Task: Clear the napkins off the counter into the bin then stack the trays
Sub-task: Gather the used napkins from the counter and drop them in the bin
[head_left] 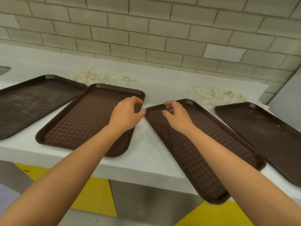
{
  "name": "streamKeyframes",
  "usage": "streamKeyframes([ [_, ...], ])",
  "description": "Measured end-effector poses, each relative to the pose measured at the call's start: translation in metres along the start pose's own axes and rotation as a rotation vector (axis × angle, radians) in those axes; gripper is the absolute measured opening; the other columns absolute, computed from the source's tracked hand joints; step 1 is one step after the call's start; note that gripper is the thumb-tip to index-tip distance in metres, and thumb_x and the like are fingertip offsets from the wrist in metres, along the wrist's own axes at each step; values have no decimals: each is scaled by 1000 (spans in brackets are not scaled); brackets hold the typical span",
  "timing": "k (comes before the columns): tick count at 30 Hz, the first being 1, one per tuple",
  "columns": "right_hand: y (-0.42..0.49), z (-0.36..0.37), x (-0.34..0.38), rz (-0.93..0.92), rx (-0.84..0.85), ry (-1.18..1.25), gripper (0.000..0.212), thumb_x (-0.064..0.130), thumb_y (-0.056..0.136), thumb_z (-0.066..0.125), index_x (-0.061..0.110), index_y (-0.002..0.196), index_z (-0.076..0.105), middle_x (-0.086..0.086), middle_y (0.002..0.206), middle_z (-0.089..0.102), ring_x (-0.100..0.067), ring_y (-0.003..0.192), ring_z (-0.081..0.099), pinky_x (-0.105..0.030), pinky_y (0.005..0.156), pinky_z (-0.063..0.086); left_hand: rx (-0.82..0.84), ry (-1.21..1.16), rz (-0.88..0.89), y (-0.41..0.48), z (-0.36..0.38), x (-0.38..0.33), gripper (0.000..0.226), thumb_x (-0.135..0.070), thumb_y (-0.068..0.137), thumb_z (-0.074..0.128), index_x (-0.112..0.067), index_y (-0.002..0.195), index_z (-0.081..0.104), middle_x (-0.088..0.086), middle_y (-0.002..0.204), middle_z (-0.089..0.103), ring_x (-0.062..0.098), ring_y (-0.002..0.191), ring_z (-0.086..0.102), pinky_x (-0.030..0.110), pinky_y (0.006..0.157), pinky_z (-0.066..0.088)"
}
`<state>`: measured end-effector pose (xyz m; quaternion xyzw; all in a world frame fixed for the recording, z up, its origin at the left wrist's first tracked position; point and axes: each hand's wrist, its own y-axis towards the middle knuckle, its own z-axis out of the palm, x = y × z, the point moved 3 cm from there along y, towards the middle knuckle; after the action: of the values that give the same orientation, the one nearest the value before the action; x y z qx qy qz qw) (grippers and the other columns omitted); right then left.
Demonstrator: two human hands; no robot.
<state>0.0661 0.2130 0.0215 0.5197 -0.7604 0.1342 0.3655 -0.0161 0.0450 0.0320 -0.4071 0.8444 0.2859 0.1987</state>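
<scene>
Napkins (216, 97) lie beyond fingers (167, 104).

Views: one only, head-worn, wide-angle; no second view to overlap
Position: above and in front of the white counter (146, 160), at the person's head
Facing: forward and down, toward the tiled wall (146, 30) behind the counter
Tilt: frame rolled, counter edge slopes down to the right
Range: close, both forearms enter from the bottom edge
Coverage: counter top with four brown trays, wall above, floor strip below
Distortion: straight lines bow near the edges
</scene>
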Motion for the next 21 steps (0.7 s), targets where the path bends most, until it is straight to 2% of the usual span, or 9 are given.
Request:
streamKeyframes([
  [8,113,37,1,14,40,-37,38,22,94,51,16,131,46,-6,132,48,-17,120,47,-24,97,36,-13,-10,-69,95,-2,59,37,-35,87,60,-20,121,57,-1,124,60,16,111,55,27,89,42],
  [12,153,73,8,26,98,-62,46,26,93,54,17,136,41,-8,137,43,-22,126,44,-32,106,37,-6,-15,-99,123,-5,98,38,-34,87,60,-19,122,56,-1,124,59,16,112,55,27,90,42],
  [18,214,122,26,54,123,-171,63,37,91,55,25,144,26,-8,146,30,-28,135,32,-40,108,35,34,-11,-74,176,-10,151,43,-34,87,61,-18,125,52,5,125,59,21,114,55,30,90,43],
  [21,249,147,36,78,120,-237,67,40,90,56,29,146,21,-5,152,21,-28,140,23,-43,110,29,85,46,-31,207,-11,178,45,-37,87,59,-20,128,49,4,128,56,22,117,53,34,92,44],
])
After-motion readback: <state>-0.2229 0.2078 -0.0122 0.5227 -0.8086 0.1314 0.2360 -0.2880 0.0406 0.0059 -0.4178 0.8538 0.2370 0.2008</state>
